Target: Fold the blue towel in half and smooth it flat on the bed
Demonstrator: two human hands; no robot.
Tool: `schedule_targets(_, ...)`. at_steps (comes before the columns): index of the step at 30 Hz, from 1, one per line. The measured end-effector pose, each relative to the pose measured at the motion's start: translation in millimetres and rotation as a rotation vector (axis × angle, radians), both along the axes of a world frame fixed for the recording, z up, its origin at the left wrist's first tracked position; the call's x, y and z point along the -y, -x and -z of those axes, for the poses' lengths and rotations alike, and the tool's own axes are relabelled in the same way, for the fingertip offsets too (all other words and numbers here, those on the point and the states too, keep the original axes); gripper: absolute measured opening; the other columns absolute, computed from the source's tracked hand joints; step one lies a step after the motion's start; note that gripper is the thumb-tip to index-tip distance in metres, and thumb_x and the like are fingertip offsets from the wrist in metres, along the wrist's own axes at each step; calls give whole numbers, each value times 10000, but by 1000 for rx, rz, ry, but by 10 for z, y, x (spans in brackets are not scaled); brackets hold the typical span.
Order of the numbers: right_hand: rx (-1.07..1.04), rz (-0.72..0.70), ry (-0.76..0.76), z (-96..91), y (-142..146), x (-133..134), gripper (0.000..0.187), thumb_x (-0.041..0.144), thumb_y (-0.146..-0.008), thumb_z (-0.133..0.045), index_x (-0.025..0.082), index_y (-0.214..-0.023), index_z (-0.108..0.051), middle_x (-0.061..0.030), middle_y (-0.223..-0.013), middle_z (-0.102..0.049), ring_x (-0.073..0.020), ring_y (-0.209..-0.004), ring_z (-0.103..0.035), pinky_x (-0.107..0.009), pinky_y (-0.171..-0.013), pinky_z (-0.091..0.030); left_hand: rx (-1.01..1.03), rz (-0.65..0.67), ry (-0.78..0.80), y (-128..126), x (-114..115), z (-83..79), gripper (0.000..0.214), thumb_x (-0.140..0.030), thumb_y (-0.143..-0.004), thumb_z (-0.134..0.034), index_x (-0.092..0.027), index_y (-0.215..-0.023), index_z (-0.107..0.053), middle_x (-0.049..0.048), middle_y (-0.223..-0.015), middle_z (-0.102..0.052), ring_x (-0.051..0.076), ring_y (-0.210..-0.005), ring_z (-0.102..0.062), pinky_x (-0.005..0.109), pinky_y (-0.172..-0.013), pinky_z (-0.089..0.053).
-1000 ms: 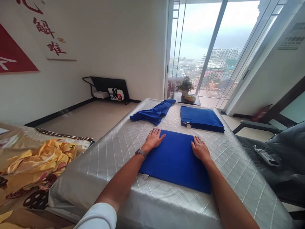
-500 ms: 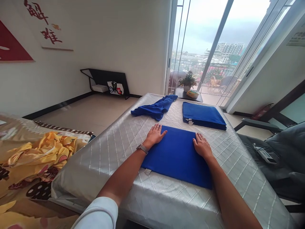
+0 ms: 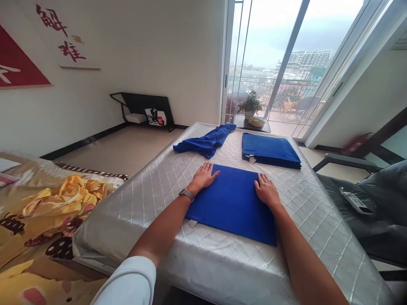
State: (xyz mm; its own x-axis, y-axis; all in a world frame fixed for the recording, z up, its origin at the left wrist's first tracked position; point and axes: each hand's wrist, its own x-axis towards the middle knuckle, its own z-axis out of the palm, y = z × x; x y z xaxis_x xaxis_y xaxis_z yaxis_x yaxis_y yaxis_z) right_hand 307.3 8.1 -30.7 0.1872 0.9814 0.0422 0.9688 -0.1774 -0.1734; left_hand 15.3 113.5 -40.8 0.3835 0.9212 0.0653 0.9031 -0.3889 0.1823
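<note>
A blue cloth (image 3: 235, 203) lies flat in a rectangle on the silver quilted mattress (image 3: 152, 190), with a small white tag at its near left corner. My left hand (image 3: 204, 176), a watch on its wrist, rests flat on the cloth's far left edge, thumb spread. On the far right edge lies my right hand (image 3: 267, 189), palm down with fingers stretched out. Both hands are open and grasp nothing. Beyond them, a crumpled blue cloth (image 3: 206, 142) sits at the left, and a neat stack of folded blue cloths (image 3: 270, 148) with white tags at the right.
Yellow patterned bedding (image 3: 70, 197) lies on the left. A dark armchair (image 3: 378, 220) with a power strip (image 3: 356, 202) on it stands at the right. Past the mattress are a small table (image 3: 238, 123) with a potted plant (image 3: 250, 106) and a glass sliding door (image 3: 263, 51).
The view has shifted slightly. Both hands stay flat on the cloth's edges, and the cloths look the same.
</note>
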Motion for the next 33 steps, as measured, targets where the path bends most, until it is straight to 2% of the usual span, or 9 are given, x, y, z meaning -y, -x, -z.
schedule_targets(16,40,0,-27,69,-35,-10,623,398,-1031,-230,84,-1562,-315,-94,-1636,-276,-210,-1521,-184,-392,-1238,-151,-23,6,-23,-17,38,-28,888,-686,-988,-110,-25,-1558,-273,178,-1632,-235,281,-1522,-175,411,-1240,-152)
schedule_targets(20,78,26,-15,54,-14,-1,629,400,-1032,-218,78,-1565,-302,-99,-1632,-284,-210,-1523,-176,-409,-1242,-118,-16,12,-18,-16,50,-45,895,-692,-984,-114,-24,-1557,-278,178,-1633,-233,284,-1522,-176,416,-1239,-150)
schedule_targets(25,64,23,1,17,6,9,638,403,-1030,-210,70,-1569,-291,-99,-1638,-268,-219,-1521,-185,-392,-1231,-161,15,3,-28,-9,40,-21,901,-703,-976,-101,-39,-1553,-299,162,-1633,-251,284,-1523,-176,410,-1242,-139)
schedule_targets(29,37,21,-1,1,20,9,643,408,-1030,-202,70,-1570,-291,-94,-1638,-271,-229,-1519,-193,-395,-1229,-164,14,4,-15,4,30,-2,917,-723,-965,-86,-56,-1563,-282,153,-1646,-207,268,-1530,-148,408,-1243,-114)
schedule_targets(33,26,22,11,-4,35,10,642,401,-1027,-204,69,-1571,-287,-97,-1639,-265,-228,-1521,-185,-397,-1228,-157,-20,12,63,27,27,-104,955,-761,-944,-112,-55,-1579,-218,161,-1654,-156,263,-1534,-115,411,-1235,-124)
